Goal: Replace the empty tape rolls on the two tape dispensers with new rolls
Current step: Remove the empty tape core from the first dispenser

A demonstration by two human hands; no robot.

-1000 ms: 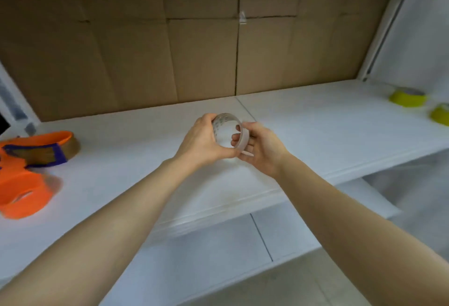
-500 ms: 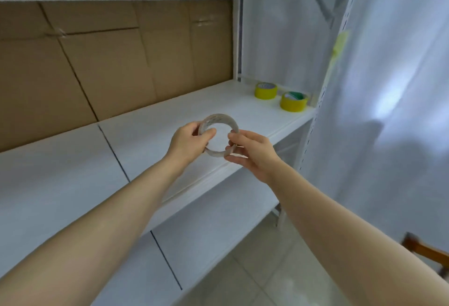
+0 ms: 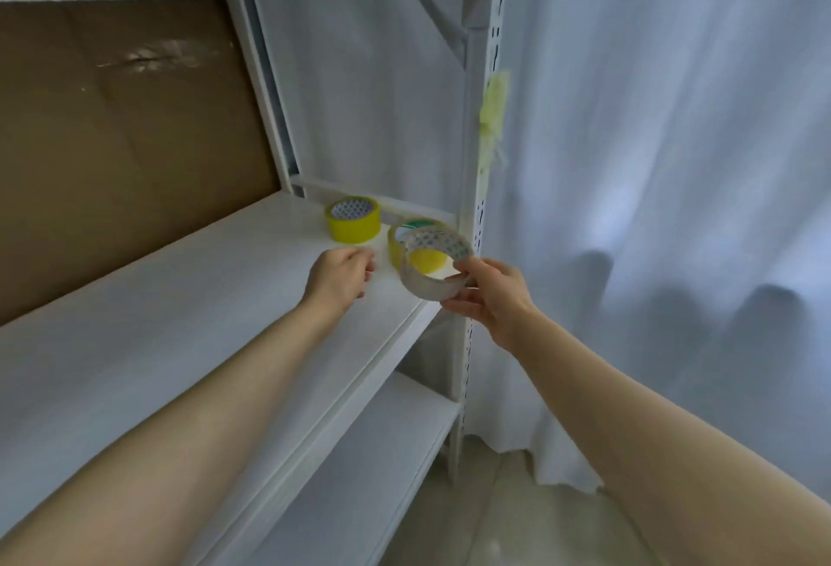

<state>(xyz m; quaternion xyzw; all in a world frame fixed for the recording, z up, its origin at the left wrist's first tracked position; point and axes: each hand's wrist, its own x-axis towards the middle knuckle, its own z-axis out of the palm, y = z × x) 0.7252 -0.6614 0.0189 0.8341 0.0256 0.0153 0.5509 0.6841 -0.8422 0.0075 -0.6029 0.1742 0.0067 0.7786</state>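
Just off the shelf's (image 3: pixel 202 318) front right corner, the empty tape core (image 3: pixel 434 268) sits pinched in the right hand (image 3: pixel 488 291). The left hand (image 3: pixel 339 273), loosely curled and holding nothing, hovers near two yellow tape rolls (image 3: pixel 353 220) in the back right corner. Fetching a new roll seems underway; next, that hand must close around one.

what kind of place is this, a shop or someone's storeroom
Most likely a storeroom or packing corner, not a shop: bare white metal shelving backed with cardboard, a white curtain beside it, and only two yellow tape rolls on the shelf.
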